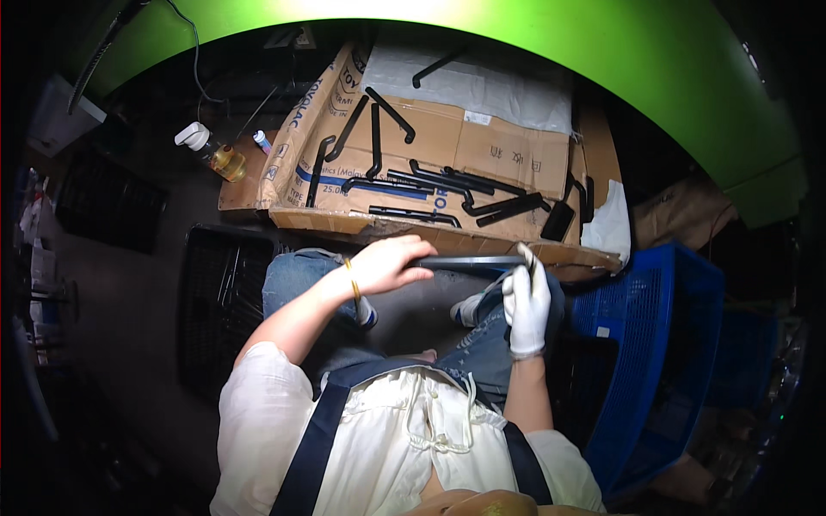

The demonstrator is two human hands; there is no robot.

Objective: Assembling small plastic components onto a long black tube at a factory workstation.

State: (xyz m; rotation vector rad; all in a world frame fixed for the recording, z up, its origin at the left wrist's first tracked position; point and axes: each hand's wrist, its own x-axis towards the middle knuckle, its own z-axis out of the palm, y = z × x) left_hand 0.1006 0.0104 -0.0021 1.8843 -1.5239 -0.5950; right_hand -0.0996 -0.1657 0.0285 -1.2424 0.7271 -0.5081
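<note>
Left of the bare left hand [391, 267], a pump bottle [228, 163] is standing farther off, and a black crate [189, 297] is sitting closer to the person. The left hand is grasping the left end of 1 black bar [473, 261] — thumb on the near side. The bar is stretching between the 2 hands, while just beyond them a cardboard box [340, 225] is holding bent black pieces [376, 142]. The white-gloved right hand [527, 305] is gripping the bar's right end — to its right, a blue basket [645, 297] is standing.

White-topped bottle of yellow liquid [227, 163], blue plastic crate [644, 322], crumpled brown paper [684, 217], green panel [551, 26]
</note>
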